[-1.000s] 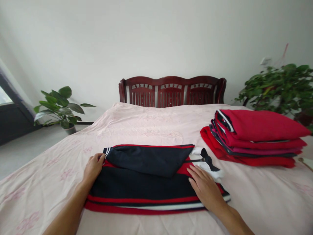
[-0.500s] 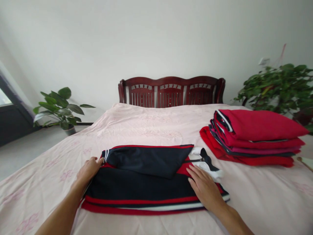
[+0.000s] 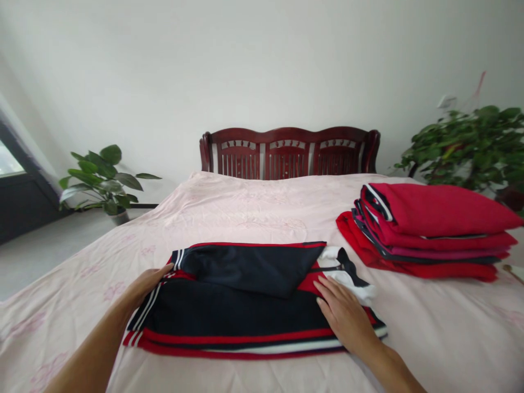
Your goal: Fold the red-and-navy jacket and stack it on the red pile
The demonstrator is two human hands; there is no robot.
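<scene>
Head view shows the jacket (image 3: 245, 311) lying on the sheet (image 3: 266, 204) between the two hands, its collar (image 3: 362, 286) toward the right and its striped hem (image 3: 144, 311) toward the left; a dark sleeve (image 3: 254, 267) lies folded along the body, its white-striped cuff (image 3: 178, 258) at the far left corner; the left hand (image 3: 148, 281) reaches in from the side, fingertips touching the edge by the cuff; its underside is hidden, so I cannot tell whether the fingers grip cloth or only rest there; the right hand (image 3: 344, 311) lies palm down at the collar end of the jacket, fingers straight and slightly apart, gripping nothing; a stack (image 3: 446, 210) of folded clothes, mostly red, sits beyond the collar, apart from the jacket; a dark wooden headboard (image 3: 286, 155) stands past the sheet's far edge, between two plants (image 3: 104, 174).
</scene>
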